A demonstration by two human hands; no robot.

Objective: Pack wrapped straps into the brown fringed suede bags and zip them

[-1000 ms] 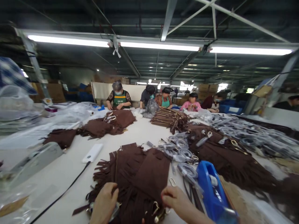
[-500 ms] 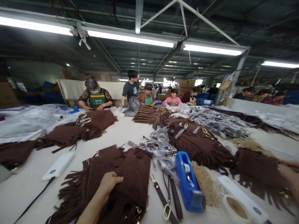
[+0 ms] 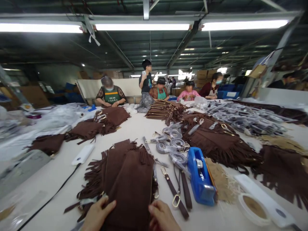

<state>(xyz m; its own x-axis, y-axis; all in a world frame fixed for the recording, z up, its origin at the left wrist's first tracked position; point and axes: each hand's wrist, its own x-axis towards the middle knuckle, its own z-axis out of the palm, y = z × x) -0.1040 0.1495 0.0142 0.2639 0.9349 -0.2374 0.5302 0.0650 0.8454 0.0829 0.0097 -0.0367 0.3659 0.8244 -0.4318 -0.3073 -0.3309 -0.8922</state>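
Observation:
A dark brown fringed bag (image 3: 131, 183) of suede-like material lies in front of me on top of another brown fringed piece (image 3: 113, 154). My left hand (image 3: 97, 213) holds its near left edge, thumb on top and the other fingers partly hidden. My right hand (image 3: 165, 216) grips the near right edge between thumb and curled fingers. Just right of the bag lie brown straps with gold clasps (image 3: 176, 200) and a blue tape dispenser (image 3: 201, 179). Behind them are coiled straps in clear plastic (image 3: 173, 141).
A roll of tape (image 3: 253, 208) and a white device (image 3: 264, 199) lie at right; a similar white device (image 3: 83, 154) with a black cable is at left. More brown bags (image 3: 211, 141) are heaped behind. Several co-workers sit or stand across the table (image 3: 134, 131).
My left hand has moved from the bag's middle to its near left edge. My right hand has come into view on the right edge. The bag has turned slightly and the view has shifted.

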